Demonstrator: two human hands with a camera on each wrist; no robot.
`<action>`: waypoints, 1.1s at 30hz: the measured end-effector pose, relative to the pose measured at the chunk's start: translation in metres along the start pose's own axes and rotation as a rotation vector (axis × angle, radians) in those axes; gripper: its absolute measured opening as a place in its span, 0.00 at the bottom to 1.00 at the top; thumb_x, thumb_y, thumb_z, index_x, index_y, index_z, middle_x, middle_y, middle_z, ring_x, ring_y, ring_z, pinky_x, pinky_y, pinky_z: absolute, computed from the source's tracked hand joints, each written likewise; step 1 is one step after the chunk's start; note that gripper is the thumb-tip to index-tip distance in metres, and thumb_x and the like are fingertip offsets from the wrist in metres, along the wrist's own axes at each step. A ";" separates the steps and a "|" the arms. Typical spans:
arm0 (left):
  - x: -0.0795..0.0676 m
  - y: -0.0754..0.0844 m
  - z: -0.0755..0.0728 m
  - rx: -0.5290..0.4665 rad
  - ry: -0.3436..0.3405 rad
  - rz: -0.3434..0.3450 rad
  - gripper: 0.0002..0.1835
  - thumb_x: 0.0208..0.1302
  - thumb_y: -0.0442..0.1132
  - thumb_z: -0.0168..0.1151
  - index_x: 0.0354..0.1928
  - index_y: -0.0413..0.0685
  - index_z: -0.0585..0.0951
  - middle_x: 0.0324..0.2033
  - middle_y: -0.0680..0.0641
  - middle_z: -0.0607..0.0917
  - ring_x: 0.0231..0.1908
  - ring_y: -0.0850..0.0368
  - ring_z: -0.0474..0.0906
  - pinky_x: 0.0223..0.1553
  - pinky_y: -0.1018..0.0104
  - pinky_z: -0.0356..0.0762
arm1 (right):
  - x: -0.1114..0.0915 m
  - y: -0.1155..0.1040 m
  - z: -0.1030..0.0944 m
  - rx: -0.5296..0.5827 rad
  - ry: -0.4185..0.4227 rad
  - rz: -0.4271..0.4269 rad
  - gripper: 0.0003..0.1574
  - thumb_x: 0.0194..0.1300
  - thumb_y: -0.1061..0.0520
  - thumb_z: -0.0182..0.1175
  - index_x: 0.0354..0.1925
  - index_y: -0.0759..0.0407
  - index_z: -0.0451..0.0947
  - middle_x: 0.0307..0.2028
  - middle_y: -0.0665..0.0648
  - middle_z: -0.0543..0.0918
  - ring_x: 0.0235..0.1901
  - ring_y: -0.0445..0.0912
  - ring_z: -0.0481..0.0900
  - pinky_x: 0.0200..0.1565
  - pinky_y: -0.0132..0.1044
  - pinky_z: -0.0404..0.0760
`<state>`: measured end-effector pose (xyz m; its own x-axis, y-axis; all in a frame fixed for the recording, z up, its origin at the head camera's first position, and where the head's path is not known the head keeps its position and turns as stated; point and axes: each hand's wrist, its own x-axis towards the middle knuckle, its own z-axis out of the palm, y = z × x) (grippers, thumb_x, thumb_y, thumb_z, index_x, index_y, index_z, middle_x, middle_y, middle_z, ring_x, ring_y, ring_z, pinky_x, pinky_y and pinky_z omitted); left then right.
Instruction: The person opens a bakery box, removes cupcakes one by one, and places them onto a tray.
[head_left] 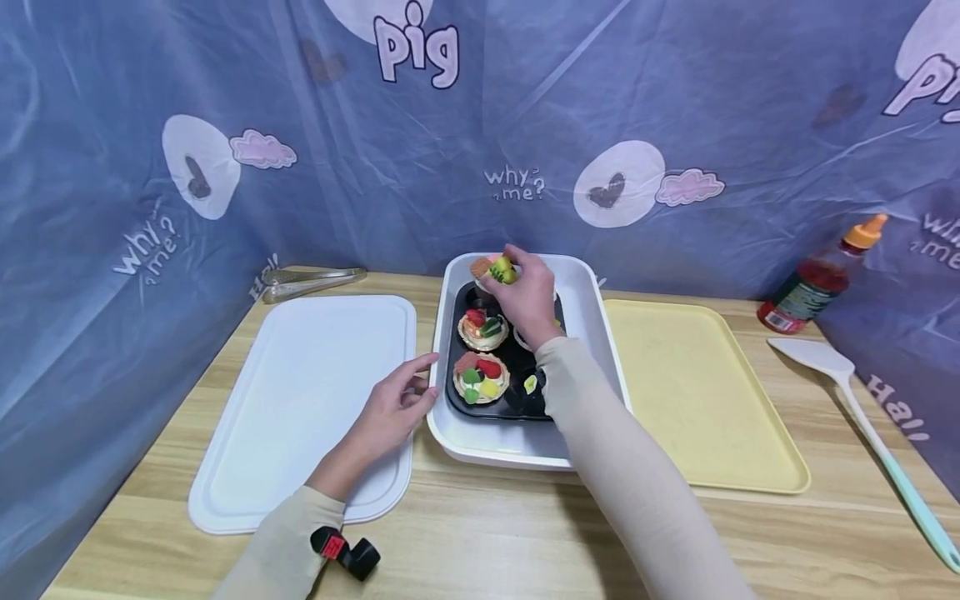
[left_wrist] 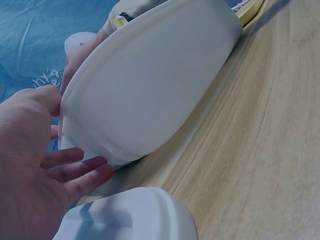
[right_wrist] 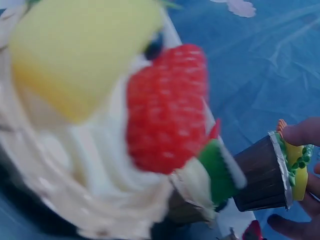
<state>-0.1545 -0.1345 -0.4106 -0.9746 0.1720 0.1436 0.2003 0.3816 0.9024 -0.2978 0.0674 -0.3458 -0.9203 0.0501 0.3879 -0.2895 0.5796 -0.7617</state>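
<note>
A white tub (head_left: 480, 447) stands all round a black pan (head_left: 517, 398), walling it in. Two tarts (head_left: 482, 377) sit near the little cake, and the right arm (head_left: 607, 433) hides part of the pan from me. A flat white tray (head_left: 322, 392) lies to the left, a yellow tray (head_left: 697, 392) to the right. Tongs (head_left: 288, 276), a sauce bottle (head_left: 810, 287) and a big spoon (head_left: 828, 360) lie farther out.

The right hand (head_left: 528, 293) pinches the little cake (right_wrist: 262, 175) by its top edge, lifted over the pan's far end. Its fruity top points up, its dark cup down; I can't tell exactly how much it leans. The left hand (head_left: 393, 408) has its fingers loosely apart, at the tub's left wall.
</note>
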 end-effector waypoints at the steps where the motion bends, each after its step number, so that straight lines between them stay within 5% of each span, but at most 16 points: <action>1: 0.000 0.000 0.000 0.002 0.002 0.001 0.28 0.69 0.33 0.61 0.71 0.43 0.71 0.49 0.36 0.84 0.47 0.46 0.84 0.52 0.60 0.83 | 0.000 0.001 -0.003 0.009 0.000 0.004 0.38 0.57 0.56 0.74 0.64 0.65 0.76 0.61 0.65 0.80 0.61 0.56 0.78 0.64 0.46 0.77; 33: -0.001 -0.001 0.001 0.027 0.023 0.050 0.27 0.69 0.32 0.61 0.70 0.43 0.72 0.46 0.37 0.85 0.46 0.47 0.84 0.48 0.65 0.83 | -0.007 0.026 -0.069 0.070 0.146 0.067 0.37 0.55 0.55 0.75 0.62 0.63 0.79 0.58 0.64 0.81 0.52 0.56 0.81 0.55 0.49 0.83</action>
<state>-0.1539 -0.1337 -0.4120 -0.9654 0.1702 0.1977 0.2509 0.3975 0.8827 -0.2805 0.1383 -0.3327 -0.8918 0.2073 0.4022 -0.2509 0.5131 -0.8208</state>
